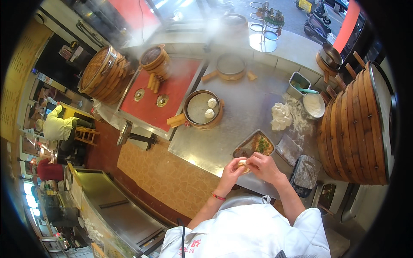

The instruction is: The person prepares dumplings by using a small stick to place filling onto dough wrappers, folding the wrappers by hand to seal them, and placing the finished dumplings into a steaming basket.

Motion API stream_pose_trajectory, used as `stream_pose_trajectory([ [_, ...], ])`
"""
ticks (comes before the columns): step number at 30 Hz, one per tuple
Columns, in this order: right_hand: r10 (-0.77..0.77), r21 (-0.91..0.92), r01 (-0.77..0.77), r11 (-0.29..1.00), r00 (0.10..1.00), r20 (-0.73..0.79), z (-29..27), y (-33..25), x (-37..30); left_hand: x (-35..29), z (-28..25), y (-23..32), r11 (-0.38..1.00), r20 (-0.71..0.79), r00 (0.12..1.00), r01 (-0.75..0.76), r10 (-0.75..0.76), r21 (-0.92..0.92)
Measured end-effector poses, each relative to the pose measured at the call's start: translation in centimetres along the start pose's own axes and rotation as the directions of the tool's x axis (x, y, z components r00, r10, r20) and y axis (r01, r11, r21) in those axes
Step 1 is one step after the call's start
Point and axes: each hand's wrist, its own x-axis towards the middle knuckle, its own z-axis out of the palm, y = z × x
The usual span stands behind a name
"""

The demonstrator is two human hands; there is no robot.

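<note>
Close to the table's front edge, a small dough bun (244, 165) is pinched between both hands. My left hand (231, 173) cups one side of it, and my right hand (261, 165) has its fingertips on the other. Just beyond lies a metal tray of filling (260, 144), brown with chopped green on top. Two white buns (211, 102) sit in a round bamboo steamer (195, 105) with a wooden handle, farther left. A lump of white dough (282, 116) rests on the floured steel table (258, 94) beyond the tray.
Tall stacked steamers stand at the right (355, 129) and far left (105, 75). A red steaming surface (146, 105) holds a small steamer stack (155, 62). A flour bowl (313, 105) and a metal container (298, 85) are at the back right. Steam blurs the far side. People sit at left.
</note>
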Motion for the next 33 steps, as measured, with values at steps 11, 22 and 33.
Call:
stream_pose_trajectory([
  [11,0.121,0.004,-0.121,0.993,0.991,-0.055,0.4,-1.1,-0.5,0.5,0.1,-1.4,0.988,-0.070,0.998,-0.009,-0.002,-0.154],
  [22,-0.032,-0.061,0.030,0.998,0.999,-0.038,0.1,0.0,-0.8,0.8,0.0,-1.8,0.970,-0.037,0.989,-0.135,0.145,0.205],
  [33,0.232,0.159,-0.202,0.966,0.952,-0.201,2.0,-0.9,-1.0,0.7,1.7,-1.1,0.926,-0.040,0.999,-0.028,0.013,-0.377],
])
